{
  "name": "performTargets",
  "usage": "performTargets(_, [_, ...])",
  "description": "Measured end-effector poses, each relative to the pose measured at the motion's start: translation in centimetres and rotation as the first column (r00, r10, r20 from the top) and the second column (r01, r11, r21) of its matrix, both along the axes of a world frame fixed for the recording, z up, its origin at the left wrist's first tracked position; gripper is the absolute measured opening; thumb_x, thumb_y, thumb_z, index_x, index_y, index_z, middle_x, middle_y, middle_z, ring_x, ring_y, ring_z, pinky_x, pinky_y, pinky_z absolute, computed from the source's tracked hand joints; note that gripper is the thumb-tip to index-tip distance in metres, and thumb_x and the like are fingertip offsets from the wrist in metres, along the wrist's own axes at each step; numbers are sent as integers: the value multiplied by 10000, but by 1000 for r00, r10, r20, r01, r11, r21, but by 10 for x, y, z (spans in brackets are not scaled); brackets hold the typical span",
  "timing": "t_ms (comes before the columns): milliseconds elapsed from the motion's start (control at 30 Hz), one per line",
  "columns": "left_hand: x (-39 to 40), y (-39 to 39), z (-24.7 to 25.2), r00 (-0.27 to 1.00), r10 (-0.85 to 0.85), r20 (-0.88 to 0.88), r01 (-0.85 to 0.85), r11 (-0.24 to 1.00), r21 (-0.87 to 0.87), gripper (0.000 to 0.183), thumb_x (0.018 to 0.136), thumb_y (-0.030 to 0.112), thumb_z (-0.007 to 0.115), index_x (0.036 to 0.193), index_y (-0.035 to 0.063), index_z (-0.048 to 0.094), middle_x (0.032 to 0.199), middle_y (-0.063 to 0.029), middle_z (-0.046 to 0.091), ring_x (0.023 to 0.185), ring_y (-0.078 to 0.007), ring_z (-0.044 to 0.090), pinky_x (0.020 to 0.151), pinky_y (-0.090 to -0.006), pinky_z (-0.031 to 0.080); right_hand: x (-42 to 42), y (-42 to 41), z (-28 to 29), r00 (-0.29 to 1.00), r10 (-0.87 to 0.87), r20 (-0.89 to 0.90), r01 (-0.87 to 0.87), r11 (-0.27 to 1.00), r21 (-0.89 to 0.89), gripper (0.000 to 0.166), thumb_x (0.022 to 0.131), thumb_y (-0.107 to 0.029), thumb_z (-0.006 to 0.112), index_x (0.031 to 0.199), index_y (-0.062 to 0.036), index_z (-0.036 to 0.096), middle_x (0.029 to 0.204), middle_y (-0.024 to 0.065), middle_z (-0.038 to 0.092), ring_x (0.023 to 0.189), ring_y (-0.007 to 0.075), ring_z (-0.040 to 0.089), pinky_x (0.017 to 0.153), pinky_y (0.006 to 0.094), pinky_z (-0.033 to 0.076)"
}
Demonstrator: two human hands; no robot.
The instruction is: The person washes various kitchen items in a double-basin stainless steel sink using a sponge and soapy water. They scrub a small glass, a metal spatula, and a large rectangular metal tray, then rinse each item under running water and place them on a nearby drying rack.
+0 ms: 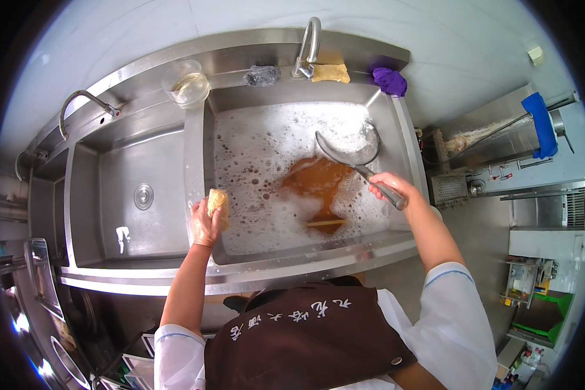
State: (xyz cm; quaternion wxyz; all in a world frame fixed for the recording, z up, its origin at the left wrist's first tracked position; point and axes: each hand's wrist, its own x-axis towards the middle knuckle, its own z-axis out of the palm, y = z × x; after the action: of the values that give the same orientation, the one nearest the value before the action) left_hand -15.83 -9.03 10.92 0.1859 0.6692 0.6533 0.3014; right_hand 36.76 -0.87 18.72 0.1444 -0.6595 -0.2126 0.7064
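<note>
My left hand (207, 222) grips a yellow scouring sponge (218, 202) above the divider between two stainless steel sink basins. My right hand (391, 187) is closed around the handle of a large metal skimmer or ladle (356, 148); its round head rests partly in the white foam of the right basin (404, 141). Around it the soapy water (317, 180) shows brownish-orange where the foam is parted. A thin light-coloured stick (326, 223) lies at the water's surface near the basin's front side.
Along the back ledge are a clear plastic tub (187, 90), a steel wool pad (262, 76), a faucet (309, 46), a yellow sponge (330, 73) and a purple cloth (390, 82). The left basin (146, 146) has a drain and a second faucet (85, 97). A blue cloth (540, 126) hangs at right.
</note>
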Motion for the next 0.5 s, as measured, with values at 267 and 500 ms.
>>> performTargets(267, [7,2,5,999,-30,-22,31,999,44,394,848,285,610,1165,52,584,952,-142,643,898,-351,544,890,-421,400,-18,20,-33,988,43,150,-67,985,159,124,809,-33,591,881,1,496,703,107,571,570,180,564,518,306,484])
performTargets(500, [8,2,7,1000,-20,-16,20,999,46,376,844,306,622,1125,58,593,924,-145,664,884,-357,564,879,-424,408,-93,5,-56,987,7,161,-37,981,188,643,823,52,553,1369,87,214,721,103,539,546,177,539,515,325,480])
